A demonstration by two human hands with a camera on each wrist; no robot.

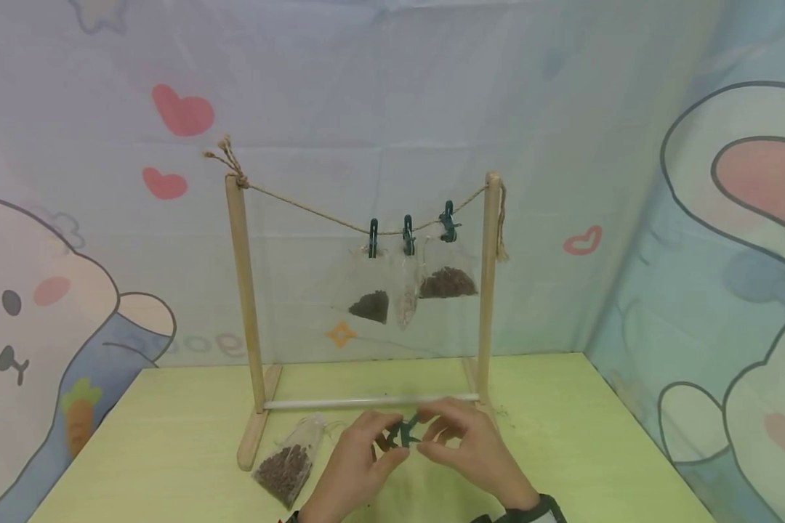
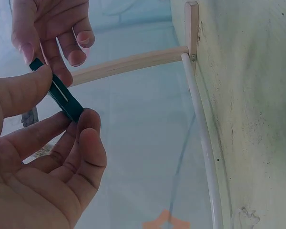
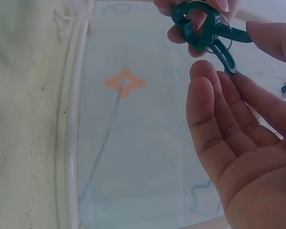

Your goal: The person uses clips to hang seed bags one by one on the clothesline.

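Observation:
A dark green spring clip (image 1: 403, 434) is held between both hands above the table, in front of the wooden stand. My left hand (image 1: 356, 461) pinches its rounded end between thumb and fingers. From the other side, my right hand (image 1: 467, 443) has its thumb on one handle and its index finger on the other, with the handles spread apart in the right wrist view. The metal spring ring of the green clip (image 3: 207, 31) shows there too. Beside my left hand, a sheer drawstring bag (image 1: 286, 468) with dark brown bits lies on the table.
A jute rope (image 1: 307, 211) sags between two wooden posts (image 1: 245, 290). Three green clips hang on it with small sheer bags (image 1: 448, 282) below. A white bar (image 1: 366, 402) joins the stand's feet on the yellow-green table (image 1: 170, 436). A printed cloth (image 1: 379, 109) stands behind.

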